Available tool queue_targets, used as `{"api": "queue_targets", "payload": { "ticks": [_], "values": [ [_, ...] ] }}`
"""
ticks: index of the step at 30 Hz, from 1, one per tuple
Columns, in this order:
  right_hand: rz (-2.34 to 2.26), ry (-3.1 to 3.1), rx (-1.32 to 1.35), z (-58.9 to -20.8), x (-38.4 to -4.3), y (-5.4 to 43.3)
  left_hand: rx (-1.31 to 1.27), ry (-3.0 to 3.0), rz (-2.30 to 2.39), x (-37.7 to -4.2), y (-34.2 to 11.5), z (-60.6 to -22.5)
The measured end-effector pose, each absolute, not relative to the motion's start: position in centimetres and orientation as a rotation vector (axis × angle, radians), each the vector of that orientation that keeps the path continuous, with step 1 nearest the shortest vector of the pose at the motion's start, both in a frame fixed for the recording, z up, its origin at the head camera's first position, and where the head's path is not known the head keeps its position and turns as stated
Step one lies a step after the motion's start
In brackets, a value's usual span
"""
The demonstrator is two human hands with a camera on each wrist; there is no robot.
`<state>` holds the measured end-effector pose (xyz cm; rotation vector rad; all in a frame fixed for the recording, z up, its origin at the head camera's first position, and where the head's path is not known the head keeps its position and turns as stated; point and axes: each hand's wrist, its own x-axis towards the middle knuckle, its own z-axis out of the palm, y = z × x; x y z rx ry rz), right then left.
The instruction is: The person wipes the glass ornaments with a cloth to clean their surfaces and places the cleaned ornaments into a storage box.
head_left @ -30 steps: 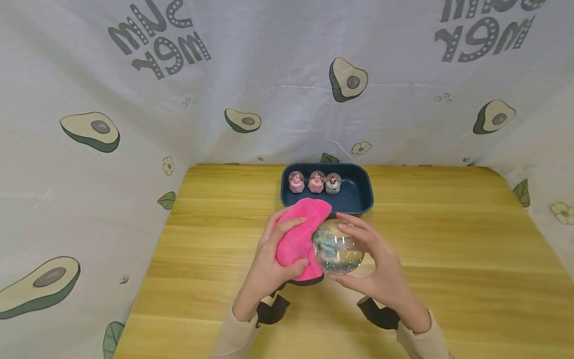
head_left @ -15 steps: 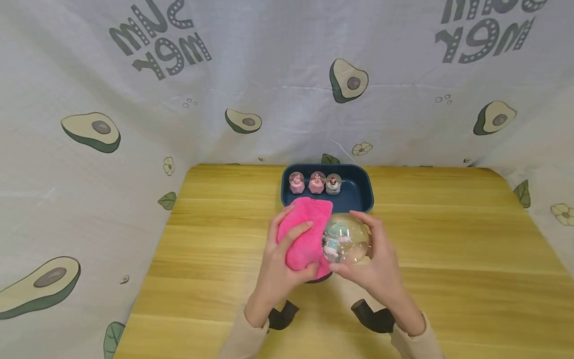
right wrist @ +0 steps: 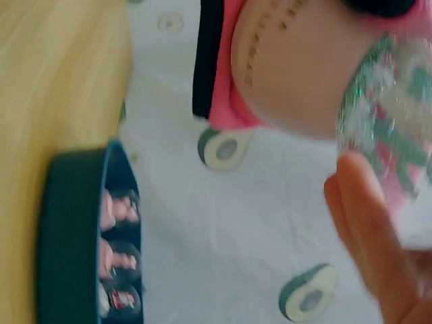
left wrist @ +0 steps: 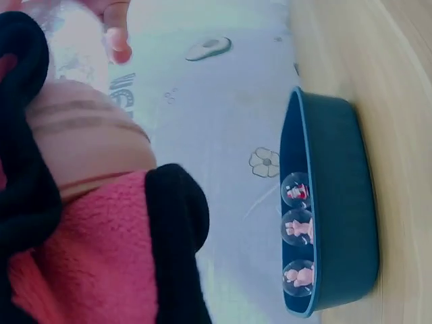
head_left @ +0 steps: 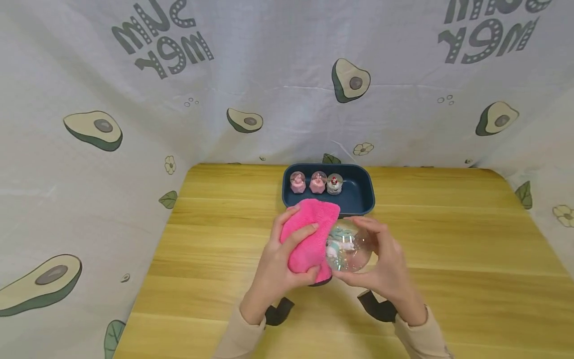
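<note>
My left hand (head_left: 278, 264) grips a pink cloth (head_left: 309, 242) wrapped about the base of a large snow globe (head_left: 349, 247). Tilted on its side, the globe has its clear dome facing right, with blue-green figures and glitter inside. My right hand (head_left: 385, 264) holds the dome between thumb and fingers. Part of the globe's pale pinkish base (right wrist: 297, 74), with lettering on it, shows in the right wrist view next to the cloth's black edging (right wrist: 208, 61). Most of the base is hidden by the cloth in the head view.
Behind the hands, a dark blue tray (head_left: 365, 197) stands on the wooden table (head_left: 448, 239). Three small snow globes sit in it: two pink ones (head_left: 298, 183) and a white one (head_left: 334, 184). A white curtain (head_left: 287, 60) with avocado prints hangs behind and at the sides.
Both hands, the cloth and the globe have shifted slightly to the right. The globe has turned, so its inner figures and glitter sit differently. The tray and small globes have stayed put.
</note>
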<state>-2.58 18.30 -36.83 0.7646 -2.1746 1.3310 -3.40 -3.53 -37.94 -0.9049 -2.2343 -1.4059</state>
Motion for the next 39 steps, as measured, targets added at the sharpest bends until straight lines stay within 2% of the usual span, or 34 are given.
{"api": "queue_targets", "payload": {
  "ticks": [4,7,15,21,23,29,31,33,39],
  "values": [
    [1.625,-2.212,0.423,-36.9,-1.9,17.0,-0.894,-2.225,-1.246,-3.4,-3.2,-38.3],
    [1.756,-2.231,0.325,-36.8,-1.6,16.4,-0.858,-2.215,-1.309,-3.5,-3.2,-38.5],
    [1.355,-2.264,0.844,-37.1,-2.3,18.1,-0.768,-2.174,-1.709,-4.0,-4.4,-38.2],
    [1.230,-2.138,0.901,-37.2,-3.0,18.8,-0.898,-2.143,-1.626,-3.9,-3.9,-38.1],
    [1.281,-2.133,0.822,-37.3,-2.7,18.5,-0.915,-2.138,-1.553,-3.8,-3.6,-38.3],
    [1.635,-2.259,0.303,-36.8,-1.6,16.9,-0.887,-2.171,-1.327,-3.6,-2.9,-38.9],
    [1.700,-2.307,0.216,-36.6,-1.4,16.6,-0.858,-2.174,-1.338,-3.6,-2.8,-39.1],
    [1.714,-2.346,0.261,-36.6,-1.4,16.7,-0.825,-2.172,-1.418,-3.7,-2.9,-39.2],
    [1.509,-2.284,0.762,-36.7,-2.1,18.0,-0.779,-2.136,-1.710,-4.2,-4.0,-38.5]
  ]
}}
